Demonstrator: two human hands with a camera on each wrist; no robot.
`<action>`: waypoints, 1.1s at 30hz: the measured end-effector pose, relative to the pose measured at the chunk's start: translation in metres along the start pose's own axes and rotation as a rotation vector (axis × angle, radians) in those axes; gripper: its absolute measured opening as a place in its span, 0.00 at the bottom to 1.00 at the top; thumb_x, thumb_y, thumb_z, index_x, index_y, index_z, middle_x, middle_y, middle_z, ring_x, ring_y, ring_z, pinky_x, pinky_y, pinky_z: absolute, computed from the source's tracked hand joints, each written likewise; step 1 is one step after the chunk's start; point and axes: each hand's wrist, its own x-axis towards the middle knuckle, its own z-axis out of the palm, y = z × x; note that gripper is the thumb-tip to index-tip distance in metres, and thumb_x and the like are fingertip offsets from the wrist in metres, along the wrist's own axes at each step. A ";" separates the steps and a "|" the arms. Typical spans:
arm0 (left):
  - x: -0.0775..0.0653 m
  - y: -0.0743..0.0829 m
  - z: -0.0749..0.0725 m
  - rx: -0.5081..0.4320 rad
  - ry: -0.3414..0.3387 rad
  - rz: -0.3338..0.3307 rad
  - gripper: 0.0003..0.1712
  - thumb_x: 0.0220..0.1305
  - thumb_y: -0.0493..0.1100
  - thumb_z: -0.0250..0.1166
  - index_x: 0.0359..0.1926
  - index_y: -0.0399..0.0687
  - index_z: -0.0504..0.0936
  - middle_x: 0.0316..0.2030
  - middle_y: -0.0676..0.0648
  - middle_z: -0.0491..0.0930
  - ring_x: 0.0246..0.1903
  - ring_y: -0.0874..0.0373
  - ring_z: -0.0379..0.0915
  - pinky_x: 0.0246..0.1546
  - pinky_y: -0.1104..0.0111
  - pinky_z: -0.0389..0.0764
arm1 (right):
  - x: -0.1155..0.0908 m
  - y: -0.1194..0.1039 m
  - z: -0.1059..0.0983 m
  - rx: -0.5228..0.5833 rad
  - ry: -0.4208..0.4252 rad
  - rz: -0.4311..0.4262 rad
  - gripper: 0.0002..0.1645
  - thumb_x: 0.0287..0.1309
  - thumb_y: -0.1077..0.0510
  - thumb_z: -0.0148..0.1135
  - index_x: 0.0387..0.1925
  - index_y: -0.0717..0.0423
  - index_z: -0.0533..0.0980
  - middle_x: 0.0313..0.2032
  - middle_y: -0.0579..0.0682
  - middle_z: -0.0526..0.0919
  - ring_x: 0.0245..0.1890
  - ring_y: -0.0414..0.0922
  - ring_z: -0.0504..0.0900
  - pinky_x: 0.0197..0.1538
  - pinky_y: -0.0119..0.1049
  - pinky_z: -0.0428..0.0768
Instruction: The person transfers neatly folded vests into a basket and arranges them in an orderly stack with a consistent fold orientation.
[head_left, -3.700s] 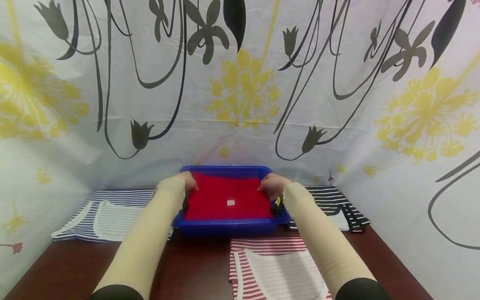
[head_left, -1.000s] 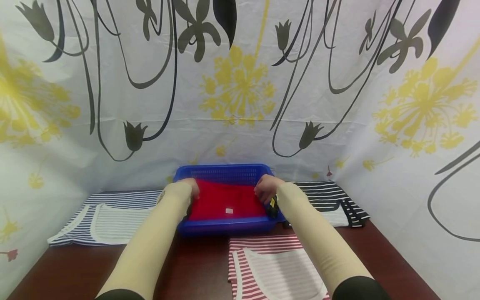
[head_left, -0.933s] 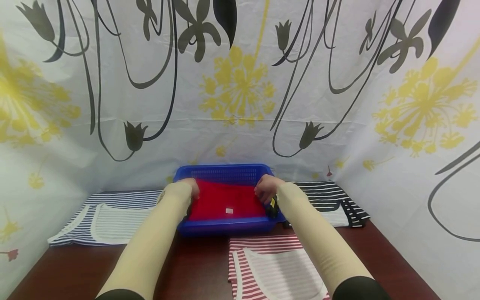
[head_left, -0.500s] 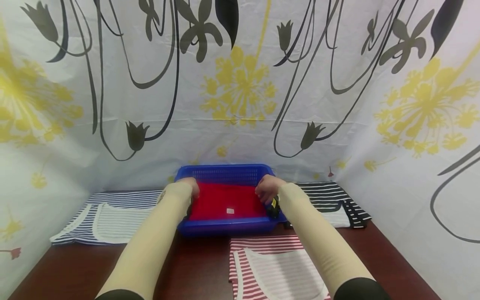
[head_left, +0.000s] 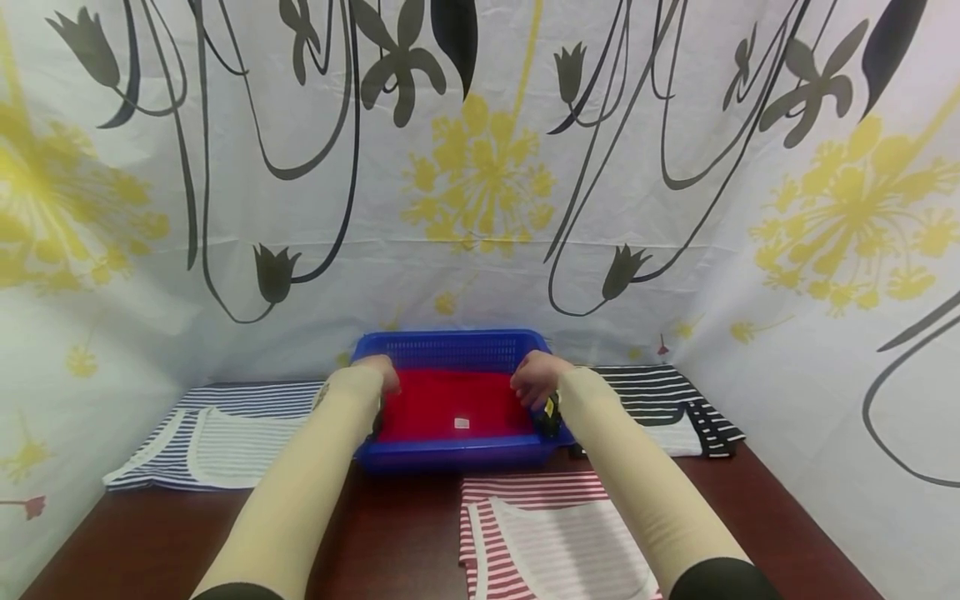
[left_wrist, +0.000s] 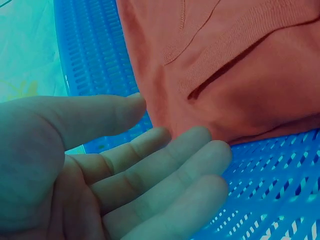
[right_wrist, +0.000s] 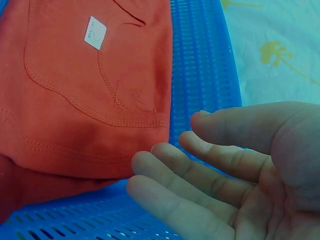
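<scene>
A folded red garment with a small white sticker lies inside a blue plastic basket. My left hand is at the garment's left back corner. In the left wrist view its thumb stands apart and the relaxed fingers lie right at the cloth edge, holding nothing. At the opposite back corner is my right hand, its palm showing in the right wrist view. There the loosely bent fingertips overlap the hem without pinching it. Stitched seams and a ribbed band show on the garment.
Striped folded garments lie around the basket: blue and white to the left, black and white to the right, red and white in front. The dark brown table ends against a flower-printed curtain behind.
The red garment has come down into the basket, baring more of the basket's back wall. Its raised left corner has dropped level; both hands have let go and stay beside it.
</scene>
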 end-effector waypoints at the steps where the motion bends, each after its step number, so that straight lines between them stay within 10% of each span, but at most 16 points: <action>1: 0.000 0.000 0.000 0.026 0.001 0.015 0.22 0.60 0.38 0.65 0.54 0.33 0.77 0.47 0.38 0.77 0.44 0.46 0.74 0.48 0.57 0.77 | 0.000 0.000 0.000 0.003 0.001 0.000 0.19 0.64 0.63 0.56 0.52 0.73 0.75 0.39 0.63 0.82 0.40 0.56 0.85 0.42 0.48 0.84; 9: -0.008 0.004 0.001 0.063 0.005 0.050 0.29 0.61 0.39 0.66 0.60 0.31 0.71 0.52 0.36 0.76 0.42 0.48 0.77 0.52 0.57 0.75 | -0.008 0.003 0.000 0.019 -0.018 -0.022 0.19 0.64 0.63 0.55 0.52 0.74 0.74 0.39 0.62 0.82 0.40 0.56 0.84 0.41 0.48 0.84; 19: -0.030 0.002 -0.015 -0.204 -0.100 0.089 0.19 0.67 0.36 0.59 0.54 0.25 0.73 0.36 0.33 0.83 0.21 0.54 0.79 0.33 0.62 0.83 | -0.018 0.004 -0.011 0.216 -0.069 -0.120 0.23 0.70 0.57 0.51 0.59 0.70 0.71 0.49 0.68 0.79 0.48 0.60 0.81 0.46 0.51 0.82; 33: -0.102 0.006 -0.053 -0.323 0.020 0.329 0.18 0.70 0.42 0.58 0.49 0.27 0.76 0.37 0.34 0.83 0.37 0.41 0.82 0.35 0.58 0.84 | -0.128 0.003 -0.019 -0.089 0.009 -0.315 0.19 0.65 0.55 0.58 0.49 0.65 0.78 0.35 0.55 0.83 0.36 0.48 0.84 0.42 0.47 0.81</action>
